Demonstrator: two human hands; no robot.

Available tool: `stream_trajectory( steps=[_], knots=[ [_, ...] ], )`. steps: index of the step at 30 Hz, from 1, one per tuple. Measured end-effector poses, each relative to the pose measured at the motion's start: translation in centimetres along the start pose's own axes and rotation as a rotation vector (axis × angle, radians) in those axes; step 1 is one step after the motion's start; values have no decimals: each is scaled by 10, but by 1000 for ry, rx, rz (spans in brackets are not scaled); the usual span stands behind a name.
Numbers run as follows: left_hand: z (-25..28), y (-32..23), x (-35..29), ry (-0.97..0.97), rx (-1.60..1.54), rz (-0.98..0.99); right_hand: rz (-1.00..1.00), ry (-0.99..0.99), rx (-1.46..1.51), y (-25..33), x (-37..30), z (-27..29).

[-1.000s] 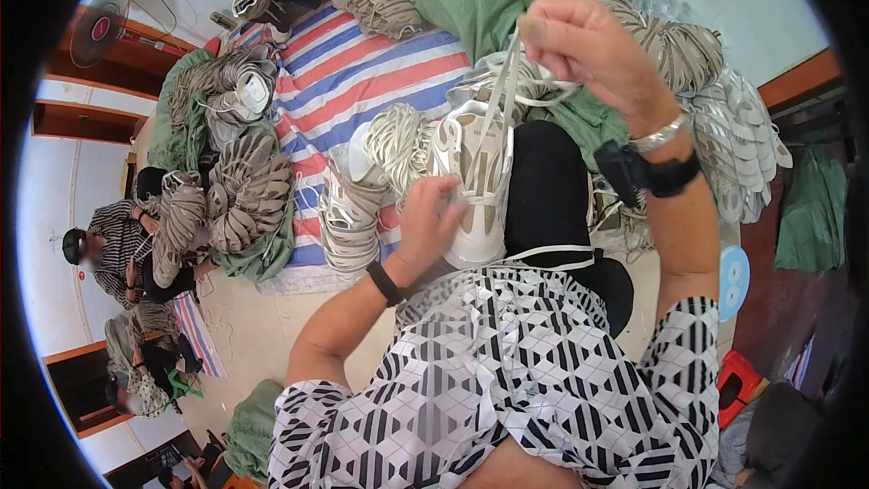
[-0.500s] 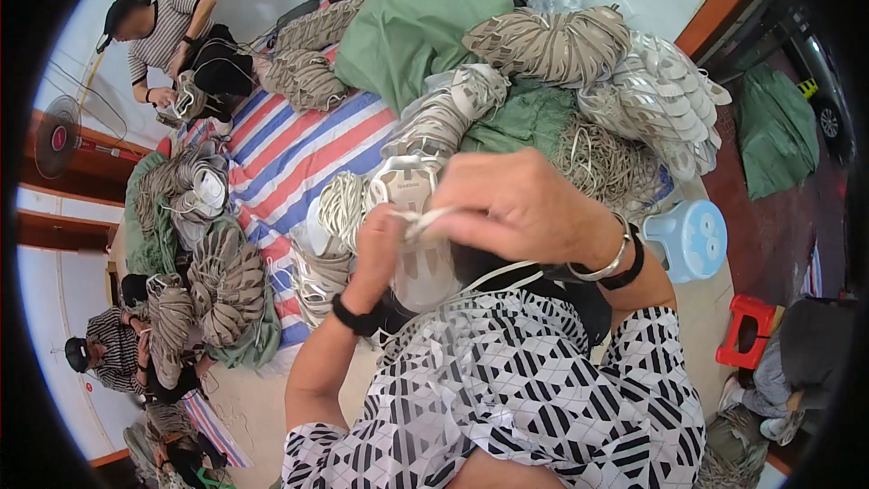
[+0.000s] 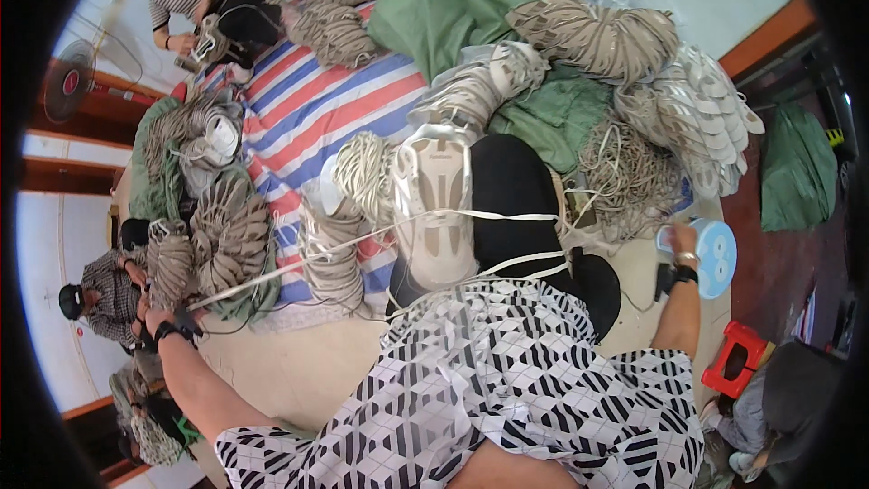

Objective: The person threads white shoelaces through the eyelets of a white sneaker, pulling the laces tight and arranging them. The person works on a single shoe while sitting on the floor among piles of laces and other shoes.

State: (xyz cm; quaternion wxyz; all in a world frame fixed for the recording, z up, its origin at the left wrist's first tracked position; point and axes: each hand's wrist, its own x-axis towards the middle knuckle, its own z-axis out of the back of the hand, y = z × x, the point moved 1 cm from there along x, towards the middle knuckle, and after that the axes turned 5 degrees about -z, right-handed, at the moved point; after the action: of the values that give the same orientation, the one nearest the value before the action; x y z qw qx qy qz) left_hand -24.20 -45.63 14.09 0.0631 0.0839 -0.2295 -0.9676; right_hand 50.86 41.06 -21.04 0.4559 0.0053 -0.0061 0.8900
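Observation:
A white and beige shoe upper (image 3: 436, 258) lies lengthwise at my lap, beside my black-trousered leg. A pale shoelace (image 3: 299, 263) crosses the upper and runs taut down to the left. Its far end is in my left hand (image 3: 163, 319), which is closed and stretched far out. My right hand (image 3: 684, 241) is out to the right, against the near side of a light blue stool (image 3: 715, 258). Its fingers are small and smeared, so whether they hold lace is unclear. More lace strands cross my black trouser leg (image 3: 516, 199).
A hank of cream laces (image 3: 364, 172) and bundled shoe uppers (image 3: 330, 249) lie left of the upper. Green sacks (image 3: 471, 0) and stacked uppers (image 3: 593, 36) stand behind on a striped sheet (image 3: 335, 100). A red stool (image 3: 735, 358) is at right. Other people sit at left.
My hands were together over the upper, pulling at the lace. They are now spread wide apart, the left drawing lace out leftward, the right beside the blue stool. The view has shifted slightly.

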Motion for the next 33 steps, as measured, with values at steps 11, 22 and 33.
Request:
stream_trajectory(
  steps=[11,22,33],
  knots=[
    [-61,-253,-69,112,-1397,-313,-100,700,1841,237,121,76],
    [-20,-441,-307,-105,-1276,-1315,203,728,1368,449,47,191],
    [-16,-436,-297,580,-1501,-993,412,109,771,424,48,206]
  ],
)
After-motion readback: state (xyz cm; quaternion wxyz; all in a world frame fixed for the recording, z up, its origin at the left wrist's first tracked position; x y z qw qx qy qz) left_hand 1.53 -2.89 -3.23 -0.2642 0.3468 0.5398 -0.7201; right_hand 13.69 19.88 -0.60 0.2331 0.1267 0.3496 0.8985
